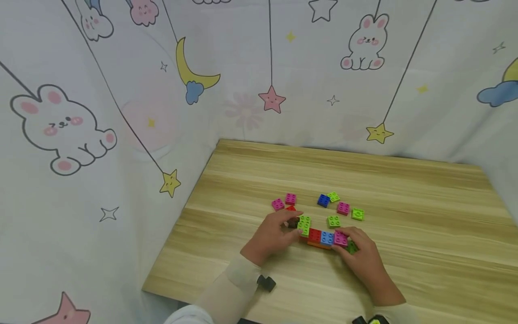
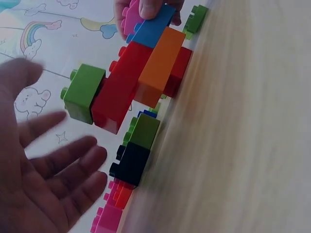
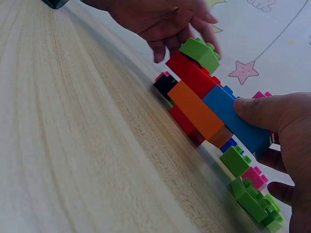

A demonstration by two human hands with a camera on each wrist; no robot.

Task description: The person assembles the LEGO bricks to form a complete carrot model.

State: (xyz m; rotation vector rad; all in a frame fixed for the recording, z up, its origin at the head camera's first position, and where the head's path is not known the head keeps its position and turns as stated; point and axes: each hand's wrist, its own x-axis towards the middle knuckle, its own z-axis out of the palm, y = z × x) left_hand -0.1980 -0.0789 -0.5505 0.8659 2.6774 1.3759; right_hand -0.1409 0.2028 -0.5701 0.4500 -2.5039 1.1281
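Observation:
A built structure of toy building bricks stands on the table. Its upper row has a red brick [image 2: 121, 82], a blue brick [image 3: 233, 114] and a pink brick [image 1: 341, 239]. Under them sit an orange brick [image 3: 197, 109] and a lower red brick [image 3: 183, 125]. A lime green brick [image 1: 304, 226] tops the left end. My right hand [image 1: 362, 252] grips the right end, thumb against the blue brick, fingers partly hidden behind it. Beside the green end, my left hand [image 2: 53, 165] has its fingers spread and holds nothing. A black brick [image 2: 130, 162] lies behind the structure.
Behind the structure lie loose bricks: pink [image 1: 290, 198], dark blue [image 1: 323, 200], lime green [image 1: 333, 221] and several more. Another green brick [image 3: 249, 198] is close to my right hand. A printed curtain [image 1: 243, 67] borders the wooden table [image 1: 425, 216] at the back and left.

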